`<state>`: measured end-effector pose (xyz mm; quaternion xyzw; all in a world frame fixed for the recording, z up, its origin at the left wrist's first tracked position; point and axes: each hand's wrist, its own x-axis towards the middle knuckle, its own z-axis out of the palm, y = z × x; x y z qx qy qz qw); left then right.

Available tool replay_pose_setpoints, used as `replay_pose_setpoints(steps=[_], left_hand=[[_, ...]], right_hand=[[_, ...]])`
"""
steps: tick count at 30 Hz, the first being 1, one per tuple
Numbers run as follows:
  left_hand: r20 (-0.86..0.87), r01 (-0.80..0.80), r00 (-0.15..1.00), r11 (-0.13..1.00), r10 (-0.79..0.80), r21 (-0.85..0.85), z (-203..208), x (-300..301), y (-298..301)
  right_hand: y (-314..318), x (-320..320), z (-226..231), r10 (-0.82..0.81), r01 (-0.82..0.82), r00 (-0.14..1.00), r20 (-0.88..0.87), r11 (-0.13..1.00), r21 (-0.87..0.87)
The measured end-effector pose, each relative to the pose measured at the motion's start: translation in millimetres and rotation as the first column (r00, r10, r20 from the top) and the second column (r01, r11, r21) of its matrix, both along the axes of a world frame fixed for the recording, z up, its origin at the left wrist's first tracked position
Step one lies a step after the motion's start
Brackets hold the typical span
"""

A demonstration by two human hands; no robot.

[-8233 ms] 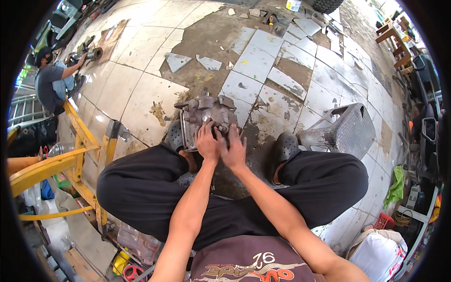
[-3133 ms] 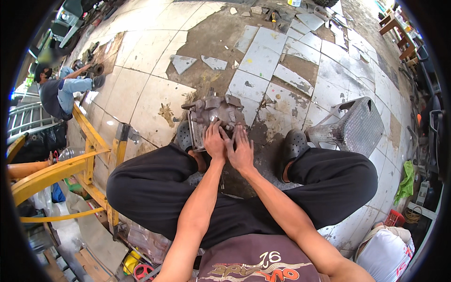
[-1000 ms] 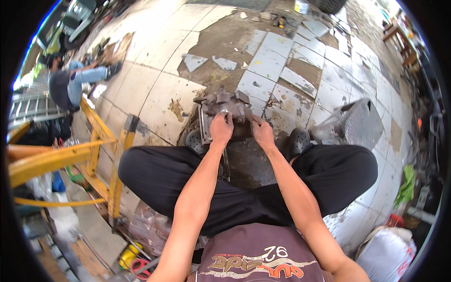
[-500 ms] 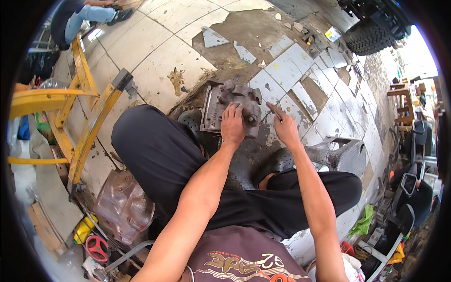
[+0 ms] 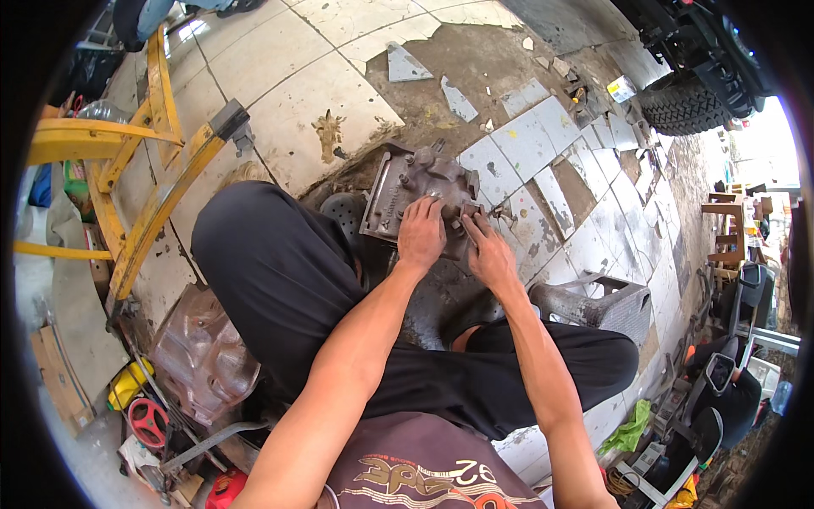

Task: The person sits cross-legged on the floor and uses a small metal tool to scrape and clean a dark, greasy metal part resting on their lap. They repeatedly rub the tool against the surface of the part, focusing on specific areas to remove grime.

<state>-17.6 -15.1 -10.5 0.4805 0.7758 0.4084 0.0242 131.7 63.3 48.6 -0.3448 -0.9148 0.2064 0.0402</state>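
A dirty brown cast-metal housing (image 5: 403, 191), like a gearbox part with bosses and ribs, rests on the floor between my feet. My left hand (image 5: 421, 233) lies over its near middle, fingers stretched forward along the casting. On the housing's right side, my right hand (image 5: 492, 254) reaches in with fingers extended and their tips at a round boss (image 5: 469, 212). Neither hand visibly holds a loose part, though the undersides of the fingers are hidden.
A yellow metal stand (image 5: 161, 204) is at left. Another brown metal casting (image 5: 203, 356) sits by my left knee. A dark step stool (image 5: 598, 301) stands right of my right foot. Broken tiles (image 5: 509, 140) cover the floor ahead, toward a vehicle tyre (image 5: 682, 110).
My right hand has moved left and slightly down from beside the housing onto its right side. My left hand remains on the casting. The view has shifted slightly.
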Motion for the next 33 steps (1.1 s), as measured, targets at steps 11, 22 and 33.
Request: replay_pose_setpoints(steps=[11,22,33], left_hand=[[-0.041,0.021,0.999,1.000,-0.021,0.003,2.5,1.4,0.9],[-0.059,0.016,0.998,0.999,-0.014,0.032,2.8,3.6,3.4],[-0.048,0.012,0.999,1.000,-0.011,0.020,1.8,3.7,2.5]], right_hand=[[21.1,-6.5,-18.4,-0.419,0.295,0.879,-0.228,0.853,-0.430],[35.3,-2.8,-38.1,-0.596,0.372,0.729,-0.337,0.758,-0.536],[45.4,-2.0,-42.5,-0.526,0.356,0.824,-0.210,0.769,-0.530]])
